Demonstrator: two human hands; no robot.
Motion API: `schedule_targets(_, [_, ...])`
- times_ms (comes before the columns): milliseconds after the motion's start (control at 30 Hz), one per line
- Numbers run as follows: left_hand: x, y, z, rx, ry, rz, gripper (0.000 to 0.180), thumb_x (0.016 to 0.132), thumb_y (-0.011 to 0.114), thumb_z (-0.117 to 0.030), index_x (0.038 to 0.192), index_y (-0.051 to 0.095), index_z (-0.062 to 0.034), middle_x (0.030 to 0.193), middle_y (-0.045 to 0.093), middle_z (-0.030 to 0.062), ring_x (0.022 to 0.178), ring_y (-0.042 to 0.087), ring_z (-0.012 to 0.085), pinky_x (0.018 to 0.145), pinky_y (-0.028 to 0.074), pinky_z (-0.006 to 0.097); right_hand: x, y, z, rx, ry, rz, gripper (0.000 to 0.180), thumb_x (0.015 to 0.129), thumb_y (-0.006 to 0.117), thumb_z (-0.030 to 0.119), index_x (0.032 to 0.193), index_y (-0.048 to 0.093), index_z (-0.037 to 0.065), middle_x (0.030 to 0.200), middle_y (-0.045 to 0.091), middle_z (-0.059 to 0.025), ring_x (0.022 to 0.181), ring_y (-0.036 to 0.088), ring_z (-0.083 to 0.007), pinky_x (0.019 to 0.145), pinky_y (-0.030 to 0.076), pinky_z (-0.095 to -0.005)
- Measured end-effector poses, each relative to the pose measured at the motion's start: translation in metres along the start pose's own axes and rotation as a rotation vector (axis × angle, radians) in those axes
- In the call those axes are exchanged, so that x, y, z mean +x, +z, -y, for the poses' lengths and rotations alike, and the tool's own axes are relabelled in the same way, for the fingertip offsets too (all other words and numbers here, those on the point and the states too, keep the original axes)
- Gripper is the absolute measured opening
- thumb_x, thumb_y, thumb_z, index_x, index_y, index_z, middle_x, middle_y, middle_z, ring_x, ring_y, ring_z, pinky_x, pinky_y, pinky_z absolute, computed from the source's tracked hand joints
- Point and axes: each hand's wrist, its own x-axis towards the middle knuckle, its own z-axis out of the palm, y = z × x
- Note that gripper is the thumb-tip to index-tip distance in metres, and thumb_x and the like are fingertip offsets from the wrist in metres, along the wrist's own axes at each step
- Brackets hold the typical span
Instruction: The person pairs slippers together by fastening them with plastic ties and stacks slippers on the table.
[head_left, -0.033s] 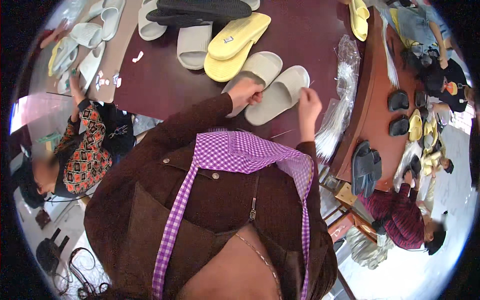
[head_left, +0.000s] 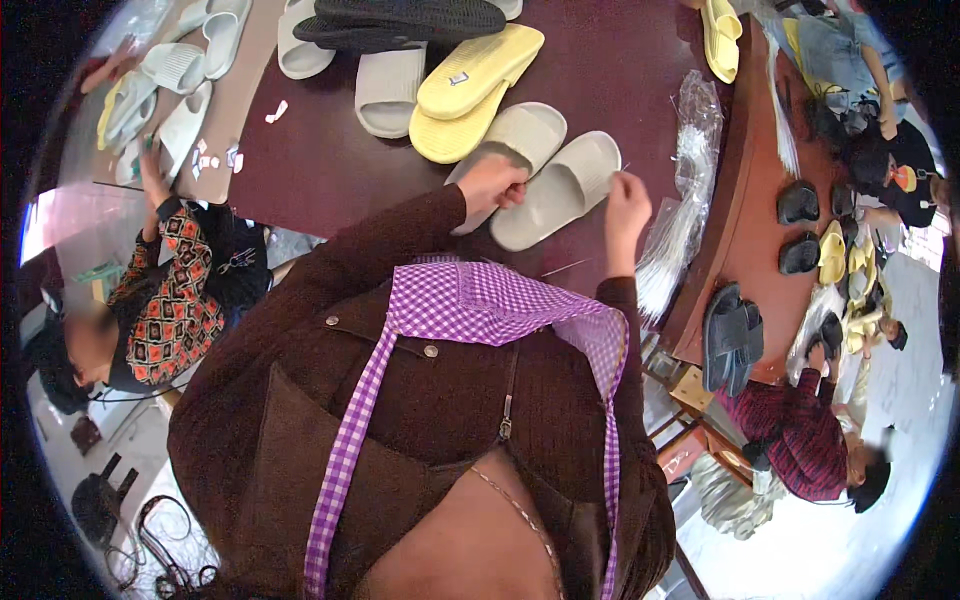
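- The left hand [head_left: 492, 183] is gripping the heel of a grey slipper pair [head_left: 545, 172] lying on the dark table [head_left: 330, 170].
- The right hand [head_left: 625, 195] is pinching something thin beside them, probably a fastening step.
- Next, the pinched piece needs careful aiming at the slippers.

A dark brown long-sleeved cardigan [head_left: 330, 400] in a fine ribbed knit is worn, filling the lower centre of the frame. Sleeves are seen running to the wrists, ending in ribbed cuffs just below the left hand [head_left: 492, 184] and right hand [head_left: 626, 200] at upper centre. Two small round metal snaps are set near the collar, left of centre. A purple-and-white gingham apron bib [head_left: 480, 300] is laid across the chest, with a matching narrow strap running down to lower left and another at the right. A thin chain is visible at lower centre.
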Motion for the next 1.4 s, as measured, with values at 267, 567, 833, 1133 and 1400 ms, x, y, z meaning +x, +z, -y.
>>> schedule_targets(267, [0.006,-0.004,0.001,0.090,0.018,0.007,0.020,0.083,0.055,-0.017,0.069,0.054,-0.0029,0.058,0.053,0.0066,0.047,0.051,0.0149,0.037,0.037,0.026,0.048,0.024,-0.070,0.028,0.544,0.089,0.029,0.072,0.067,0.023,0.085,0.066,-0.003,0.060,0.060,-0.0067,0.048,0.053,-0.0131,0.047,0.043,-0.0261])
schedule_targets(567, [0.001,-0.006,0.000,0.192,-0.095,0.173,0.024,0.081,0.053,-0.021,0.064,0.052,-0.0031,0.058,0.052,0.0062,0.047,0.050,0.0143,0.037,0.036,0.027,0.050,0.024,-0.098,-0.027,0.243,0.009,0.025,0.071,0.065,0.019,0.084,0.066,-0.002,0.079,0.066,-0.0133,0.072,0.063,-0.0208,0.069,0.048,-0.0317])
schedule_targets(833, [-0.037,0.006,0.016,0.052,-0.335,0.309,0.018,0.080,0.050,-0.014,0.065,0.051,-0.0037,0.053,0.047,0.0038,0.040,0.039,0.0120,0.037,0.028,0.026,0.040,0.018,-0.072,0.007,0.236,0.005,0.017,0.074,0.064,0.012,0.083,0.065,-0.002,0.077,0.066,-0.0116,0.070,0.061,-0.0186,0.068,0.048,-0.0301])
schedule_targets(1133, [-0.055,-0.004,0.014,-0.153,-0.381,0.215,0.017,0.080,0.050,-0.012,0.064,0.049,-0.0049,0.056,0.045,0.0022,0.043,0.038,0.0113,0.039,0.028,0.025,0.038,0.019,-0.075,0.050,0.151,0.017,0.015,0.075,0.064,0.009,0.082,0.064,-0.004,0.070,0.061,-0.0034,0.062,0.052,-0.0091,0.056,0.043,-0.0233])
schedule_targets(1400, [-0.082,0.000,0.002,-0.219,-0.488,0.152,0.018,0.081,0.050,-0.012,0.064,0.047,-0.0055,0.057,0.044,0.0017,0.045,0.037,0.0104,0.040,0.029,0.023,0.036,0.018,-0.077,-0.013,0.109,0.052,0.015,0.075,0.064,0.009,0.082,0.065,-0.004,0.072,0.062,-0.0039,0.065,0.054,-0.0096,0.060,0.043,-0.0230])
